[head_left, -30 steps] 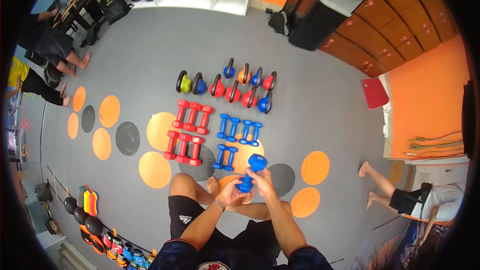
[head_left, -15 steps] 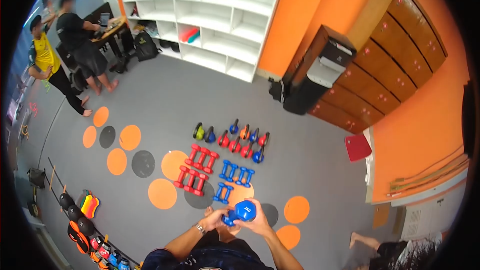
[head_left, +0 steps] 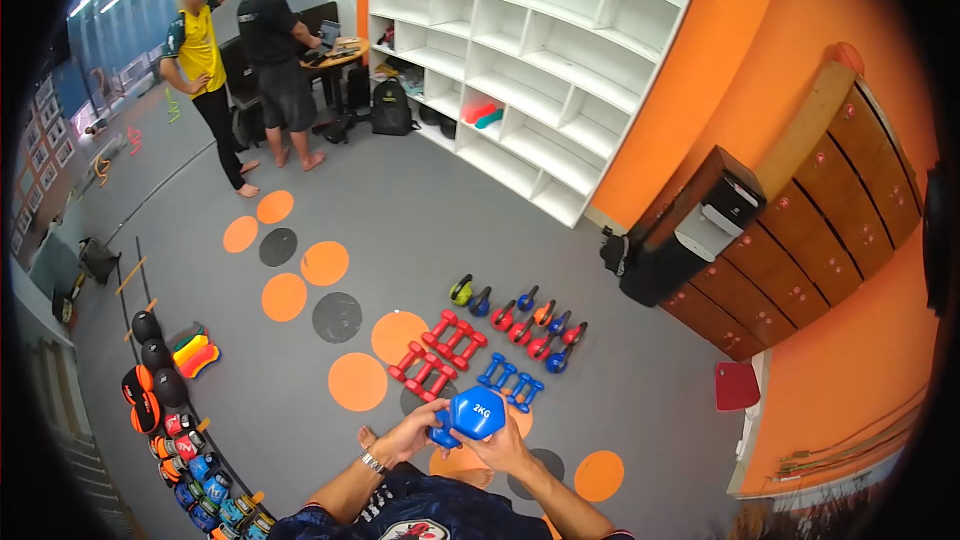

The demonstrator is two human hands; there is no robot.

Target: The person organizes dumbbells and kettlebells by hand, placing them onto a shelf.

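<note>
A gray floor [head_left: 640,380] runs back to a white shelving unit [head_left: 520,90] at its far edge, with brown lockers [head_left: 800,252] along its right edge. Near its far left corner stand a person in yellow [head_left: 203,55] and another in black [head_left: 270,35]. Kettlebells [head_left: 520,333] and red dumbbells [head_left: 430,365] line mid-floor. Above the near edge, a left hand [head_left: 408,434] and right hand [head_left: 505,453] grip a blue dumbbell [head_left: 477,413], fingers holding it but partly hidden, its end marked "2KG."
</note>
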